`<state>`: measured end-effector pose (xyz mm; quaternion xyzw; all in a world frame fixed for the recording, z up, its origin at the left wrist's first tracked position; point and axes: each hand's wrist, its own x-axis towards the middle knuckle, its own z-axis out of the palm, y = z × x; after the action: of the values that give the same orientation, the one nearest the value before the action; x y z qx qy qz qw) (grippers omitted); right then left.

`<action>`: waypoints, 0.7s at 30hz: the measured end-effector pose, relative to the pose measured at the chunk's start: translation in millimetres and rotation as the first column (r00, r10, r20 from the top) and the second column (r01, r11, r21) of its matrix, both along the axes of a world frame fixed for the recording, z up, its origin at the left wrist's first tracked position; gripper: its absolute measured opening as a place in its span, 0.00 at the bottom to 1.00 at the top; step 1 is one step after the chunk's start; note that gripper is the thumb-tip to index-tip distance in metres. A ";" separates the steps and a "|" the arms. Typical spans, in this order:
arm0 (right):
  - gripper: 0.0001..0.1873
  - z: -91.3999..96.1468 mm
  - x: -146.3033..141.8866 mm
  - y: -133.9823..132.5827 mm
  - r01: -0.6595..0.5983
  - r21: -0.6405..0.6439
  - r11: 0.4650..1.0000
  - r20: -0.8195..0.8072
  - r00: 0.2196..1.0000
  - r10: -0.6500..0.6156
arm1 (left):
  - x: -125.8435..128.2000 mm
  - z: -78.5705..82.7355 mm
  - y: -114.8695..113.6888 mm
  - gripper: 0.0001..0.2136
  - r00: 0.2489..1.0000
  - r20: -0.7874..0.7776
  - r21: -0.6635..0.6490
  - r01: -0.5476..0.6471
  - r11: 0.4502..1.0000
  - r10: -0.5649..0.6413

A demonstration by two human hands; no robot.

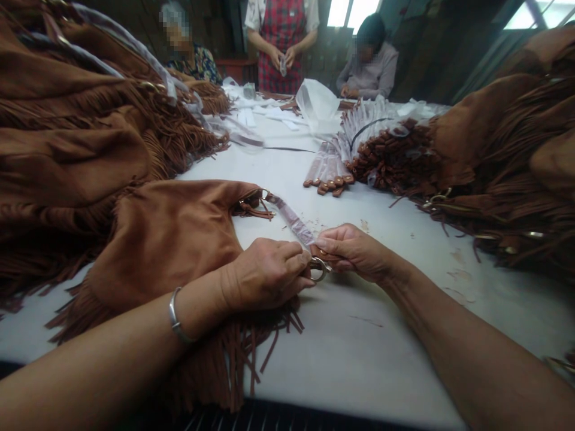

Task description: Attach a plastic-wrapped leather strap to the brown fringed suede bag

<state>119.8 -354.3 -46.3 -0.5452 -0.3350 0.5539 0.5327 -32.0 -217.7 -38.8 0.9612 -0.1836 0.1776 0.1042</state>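
A brown fringed bag (166, 239) lies on the white table in front of me. From the ring at its upper right corner runs a strap (294, 221) wrapped in clear plastic. My right hand (353, 251) pinches the strap's brown end. A metal ring (318, 269) shows between my two hands. My left hand (269, 272) is closed on the near side of this ring, its wrist above the bag's right part. My left fingertips partly hide the ring and whatever joins it to the bag.
Brown fringed bags are heaped at the left (67, 143) and at the right (498, 131). Plastic-wrapped straps (330, 167) lie bundled beyond my hands. A white plastic bag (317, 105) and scraps lie farther back. Several people are at the table's far side, one in a checked apron (281, 42).
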 end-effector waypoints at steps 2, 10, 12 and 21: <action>0.19 -1.2 1.2 0.0 -0.043 0.006 0.999 -0.034 0.998 0.044 | -0.7 0.1 1.0 0.09 1.000 0.011 -0.034 0.023 0.999 -0.023; 0.18 -3.4 4.4 0.0 -0.160 0.054 0.986 -0.008 0.987 0.161 | -3.0 3.4 5.4 0.10 0.990 -0.075 -0.092 0.110 0.990 -0.117; 0.18 -3.8 3.5 1.0 -0.203 0.059 0.977 -0.026 0.979 0.205 | -3.6 3.3 6.4 0.11 0.989 -0.074 -0.089 0.123 0.988 -0.130; 0.18 0.1 3.9 -1.1 -0.180 0.023 0.983 -0.013 0.984 0.180 | -2.2 11.3 2.4 0.14 0.960 -0.246 0.066 0.153 0.986 -0.132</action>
<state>123.8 -355.4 -46.1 -0.5027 -0.3850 0.6001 0.4888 -34.2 -215.3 -27.5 0.9634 -0.2457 0.0440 0.0977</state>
